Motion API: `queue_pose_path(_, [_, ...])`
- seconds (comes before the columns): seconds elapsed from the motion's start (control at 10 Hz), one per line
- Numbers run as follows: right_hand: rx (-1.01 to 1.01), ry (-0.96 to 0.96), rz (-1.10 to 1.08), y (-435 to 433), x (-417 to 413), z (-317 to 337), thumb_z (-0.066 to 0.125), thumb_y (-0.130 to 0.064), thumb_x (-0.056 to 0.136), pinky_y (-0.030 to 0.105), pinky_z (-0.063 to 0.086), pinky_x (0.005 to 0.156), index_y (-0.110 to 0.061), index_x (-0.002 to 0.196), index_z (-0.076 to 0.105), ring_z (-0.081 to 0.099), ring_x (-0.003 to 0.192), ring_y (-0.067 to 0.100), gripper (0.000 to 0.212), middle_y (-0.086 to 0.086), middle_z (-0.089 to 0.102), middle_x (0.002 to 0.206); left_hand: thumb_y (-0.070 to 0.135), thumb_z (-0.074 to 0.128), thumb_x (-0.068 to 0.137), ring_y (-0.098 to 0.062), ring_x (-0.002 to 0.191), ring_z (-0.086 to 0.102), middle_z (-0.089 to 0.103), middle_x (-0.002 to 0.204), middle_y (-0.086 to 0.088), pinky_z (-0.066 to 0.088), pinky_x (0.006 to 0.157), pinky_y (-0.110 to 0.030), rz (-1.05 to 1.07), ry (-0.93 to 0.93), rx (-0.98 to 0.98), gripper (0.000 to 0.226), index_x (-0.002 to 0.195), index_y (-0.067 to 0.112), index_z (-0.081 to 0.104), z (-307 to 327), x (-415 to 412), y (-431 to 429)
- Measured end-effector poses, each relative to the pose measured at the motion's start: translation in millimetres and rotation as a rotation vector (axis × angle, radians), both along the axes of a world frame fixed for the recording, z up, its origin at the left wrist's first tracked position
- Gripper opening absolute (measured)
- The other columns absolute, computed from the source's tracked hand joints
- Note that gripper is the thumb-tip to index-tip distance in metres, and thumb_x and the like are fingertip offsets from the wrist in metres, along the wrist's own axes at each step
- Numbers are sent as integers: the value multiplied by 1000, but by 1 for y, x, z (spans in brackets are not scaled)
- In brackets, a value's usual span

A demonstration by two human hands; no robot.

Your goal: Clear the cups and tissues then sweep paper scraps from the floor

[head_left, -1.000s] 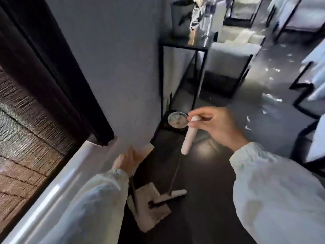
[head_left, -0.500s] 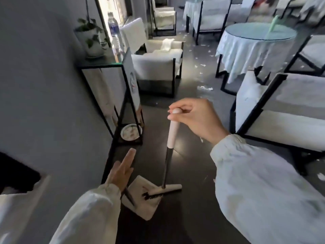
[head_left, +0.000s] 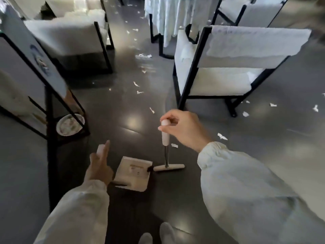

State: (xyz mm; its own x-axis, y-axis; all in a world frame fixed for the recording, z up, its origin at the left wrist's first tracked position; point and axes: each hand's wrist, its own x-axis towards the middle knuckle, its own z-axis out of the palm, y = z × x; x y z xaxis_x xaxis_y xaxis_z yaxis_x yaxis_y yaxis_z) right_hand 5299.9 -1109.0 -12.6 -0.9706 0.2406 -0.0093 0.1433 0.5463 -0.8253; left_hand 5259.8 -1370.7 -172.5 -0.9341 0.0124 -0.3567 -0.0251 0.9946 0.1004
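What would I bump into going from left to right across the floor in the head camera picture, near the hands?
Plate on the low shelf → left hand → dustpan → broom → paper scrap by the right sleeve.

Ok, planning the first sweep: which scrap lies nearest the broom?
The small scrap just right of the broom handle, under the right hand; all others lie farther off.

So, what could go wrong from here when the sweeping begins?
The right hand pinches the broom only at the very top of its handle, so the head may wobble and skip thin paper scraps. Some scraps lie close to the black legs of the chair, where the broom could knock or miss them. The left hand holds the dustpan with one finger straight; it may shift.
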Motion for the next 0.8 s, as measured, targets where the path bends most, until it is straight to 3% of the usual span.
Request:
queue_pose_path(0.1, [88,3,19,7,6,-10,74,-21,78,19,50,72,-26,83,66,64,79,5,11,-10,68,82,-3,54,81,-33,120,35,-20,149,-35,34,77,-38,-120,110,94,42,103,31,65,-2,3,6])
queue_pose_path(0.2, [186,-7,-11,15,11,-12,66,-23,86,11,43,61,-24,96,65,60,78,9,11,-6,66,86,-1,50,87,3,73,30,26,148,-15,41,67,-26,79,76,573,82,129,60,15,11,4,25])
queue_pose_path(0.3, [305,-110,46,25,17,-6,66,-25,87,12,33,53,-21,98,61,52,68,6,13,-7,57,80,-1,49,88,4,63,13,36,140,-15,36,57,-19,-88,99,517,89,130,60,-2,9,9,31])
queue_pose_path(0.4, [398,-172,64,38,24,3,66,-28,86,16,29,47,-22,93,58,47,60,4,12,-1,53,79,0,48,89,4,63,13,36,139,-14,43,66,-26,-116,83,459,89,144,50,-1,-1,20,30])
queue_pose_path(0.5, [337,-42,-137,51,26,21,70,-32,83,11,31,43,-20,87,60,49,56,4,16,-3,54,73,-4,69,71,0,58,22,45,124,-16,45,57,-24,-231,159,434,97,148,33,23,3,27,34])
queue_pose_path(0.6, [314,233,-353,61,28,47,76,-33,77,4,35,48,-12,78,62,51,55,-6,25,-11,52,59,11,86,59,-8,56,32,38,96,-5,36,51,-15,-223,42,415,118,150,25,12,5,35,41])
queue_pose_path(0.7, [339,236,-370,67,38,54,80,-34,71,7,36,48,-13,69,53,54,55,-4,35,-13,54,60,9,61,85,-21,86,55,41,121,-10,42,65,-22,-57,100,487,95,150,40,-1,-2,44,44])
queue_pose_path(0.8, [443,-160,-224,71,53,31,80,-33,70,28,37,53,-20,68,45,51,62,15,37,-5,54,69,6,59,85,-20,82,50,40,125,-12,46,66,-25,-1,90,597,101,147,40,-12,3,45,57])
